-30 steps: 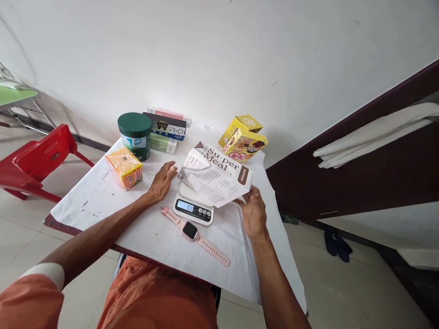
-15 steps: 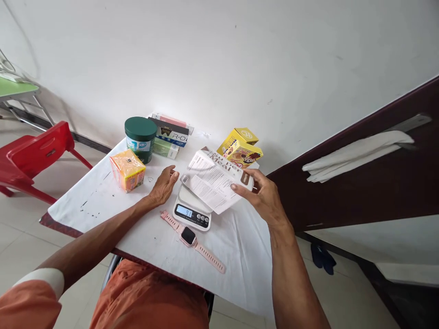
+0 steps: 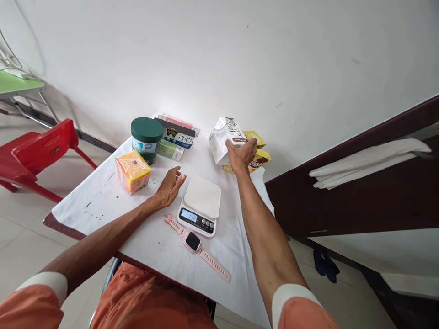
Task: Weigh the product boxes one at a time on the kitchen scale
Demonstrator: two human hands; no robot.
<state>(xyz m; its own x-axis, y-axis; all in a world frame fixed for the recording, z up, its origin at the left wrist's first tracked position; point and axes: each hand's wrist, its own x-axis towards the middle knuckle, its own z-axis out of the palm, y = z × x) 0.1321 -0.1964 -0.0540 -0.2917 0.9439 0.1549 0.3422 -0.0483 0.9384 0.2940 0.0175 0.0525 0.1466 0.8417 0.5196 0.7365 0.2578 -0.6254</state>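
My right hand (image 3: 243,155) grips a white "Super Meal" box (image 3: 219,142) at the back right of the table, in front of yellow boxes (image 3: 261,161) that it partly hides. My left hand (image 3: 169,187) rests on the cloth with fingers apart, holding nothing. Just right of it is a white kitchen scale (image 3: 203,196) with a bare platform and a lit display that seems to read 112. A pink smartwatch (image 3: 192,242) lies stretched out in front of the scale. Left of my left hand sits an orange-and-yellow wrapped pack (image 3: 133,172).
Behind the wrapped pack stands a green-lidded tub (image 3: 147,137), beside stacked toothpaste-like boxes (image 3: 176,137). The white-covered table (image 3: 137,233) meets the wall. A red chair (image 3: 44,155) is at left; a white cloth (image 3: 370,160) hangs on the dark panel at right.
My right hand has carried the white box from over the scale to the back right, beside the yellow boxes. The scale's platform is now uncovered and its reading differs. My left hand stays near the scale.
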